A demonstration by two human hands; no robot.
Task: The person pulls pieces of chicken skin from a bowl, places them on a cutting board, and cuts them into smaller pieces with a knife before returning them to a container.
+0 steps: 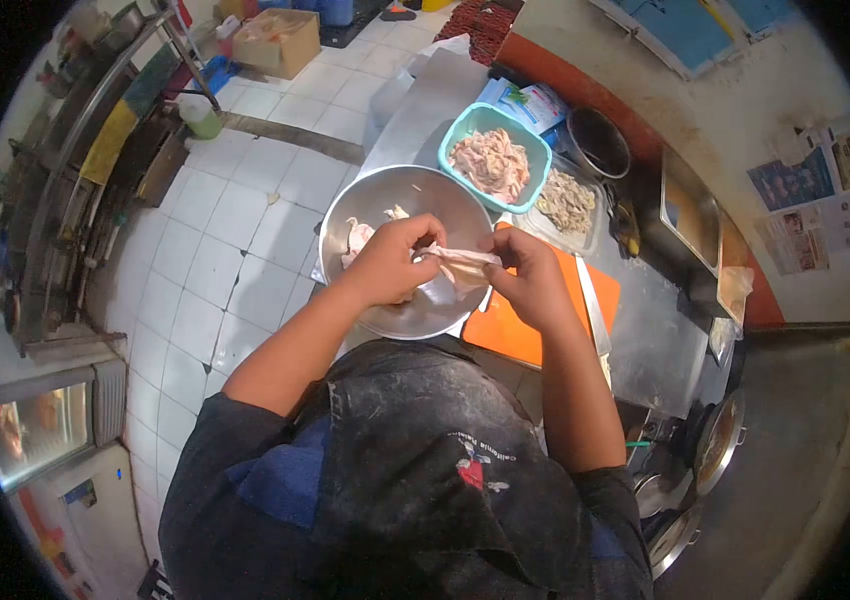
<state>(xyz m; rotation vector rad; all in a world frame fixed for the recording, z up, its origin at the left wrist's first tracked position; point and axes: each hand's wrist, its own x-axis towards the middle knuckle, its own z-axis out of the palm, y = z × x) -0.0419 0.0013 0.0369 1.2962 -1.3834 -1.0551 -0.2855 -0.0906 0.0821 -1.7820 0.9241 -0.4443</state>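
Between my two hands a strip of pale raw meat (463,262) is stretched over a large steel bowl (340,215). My left hand (397,262) pinches its left end, fingers closed. At the other end, my right hand (530,275) grips it between thumb and fingers near the bowl's right rim. More pale pieces (358,238) lie in the bowl, partly hidden by my left hand. Beside the bowl is an orange cutting board (505,330), with a long knife (593,305) along its right edge.
A turquoise basin (448,150) of raw pinkish meat strips stands behind the bowl. Next to it, a clear tray (595,240) holds greyish pieces. A dark round pan (597,143) and a steel container (687,215) line the wall. Pans (720,440) sit at lower right.
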